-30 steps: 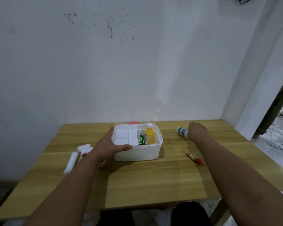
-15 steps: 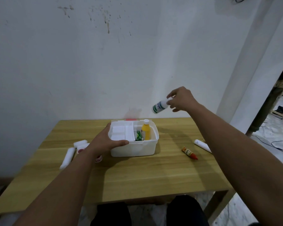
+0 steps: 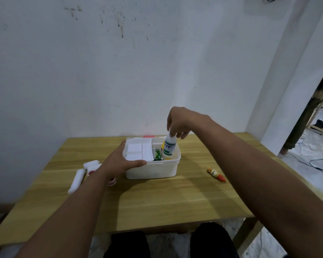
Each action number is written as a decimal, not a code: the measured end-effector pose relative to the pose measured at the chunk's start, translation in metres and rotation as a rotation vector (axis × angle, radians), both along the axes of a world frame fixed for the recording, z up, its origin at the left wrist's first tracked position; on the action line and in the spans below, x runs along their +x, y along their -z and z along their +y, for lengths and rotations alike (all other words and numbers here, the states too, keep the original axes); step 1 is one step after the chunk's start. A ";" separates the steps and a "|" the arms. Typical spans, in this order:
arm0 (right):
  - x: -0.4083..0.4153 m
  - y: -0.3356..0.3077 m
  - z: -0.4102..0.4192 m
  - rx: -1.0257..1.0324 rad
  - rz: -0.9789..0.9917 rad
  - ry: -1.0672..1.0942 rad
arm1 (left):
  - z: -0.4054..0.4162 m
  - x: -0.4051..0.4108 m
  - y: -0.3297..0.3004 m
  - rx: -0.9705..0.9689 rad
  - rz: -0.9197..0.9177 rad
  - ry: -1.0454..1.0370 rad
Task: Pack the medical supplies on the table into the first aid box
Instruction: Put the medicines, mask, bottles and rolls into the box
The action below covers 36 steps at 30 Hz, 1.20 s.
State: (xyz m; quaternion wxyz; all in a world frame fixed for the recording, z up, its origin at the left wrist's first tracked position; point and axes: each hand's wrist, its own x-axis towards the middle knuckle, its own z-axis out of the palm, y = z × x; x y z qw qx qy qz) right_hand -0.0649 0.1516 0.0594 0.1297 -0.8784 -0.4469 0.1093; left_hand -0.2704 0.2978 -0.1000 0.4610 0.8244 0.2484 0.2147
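Landmark: first aid box (image 3: 151, 169), white, lid off, sitting on the wooden table (image 3: 157, 202) toward its far edge.

Right hand (image 3: 179, 123) is above the box's right compartment, fingertips pinched on the cap end of a white bottle (image 3: 169, 146) with a green-and-blue label. Bottle is roughly upright, slightly tilted, its lower part already below the box rim. It sits directly in front of a yellow bottle (image 3: 167, 156) standing in that same compartment; whether they touch, can't tell.

Left hand (image 3: 119, 162) is clamped on the box's near-left corner: thumb along the front rim, fingers wrapped around the left wall.

Inside the box: white packs (image 3: 136, 151) fill the left section, a green packet (image 3: 158, 155) stands upright in the middle, just left of the bottles.

Outside the box:
- small orange tube (image 3: 215, 174) with a red cap, lying on the table to the right of the box, well apart from it.
- white tube (image 3: 76, 180) lying to the left of the box, with a white roll (image 3: 90, 164) just behind it.
- something small, red and white (image 3: 112, 182), beside the left wrist near the box's front-left corner; mostly hidden, can't identify.

Something red (image 3: 149, 136) shows just behind the box's back wall; blurred.
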 end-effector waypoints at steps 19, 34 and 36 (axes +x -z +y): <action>0.005 0.050 -0.010 0.110 -0.045 0.044 | 0.001 0.001 -0.002 0.010 0.028 -0.007; 0.040 0.114 -0.107 -0.523 -0.248 0.284 | 0.000 0.001 -0.007 0.008 0.052 -0.019; 0.038 0.122 -0.111 -0.527 -0.241 0.278 | 0.000 0.000 -0.008 0.013 0.049 -0.014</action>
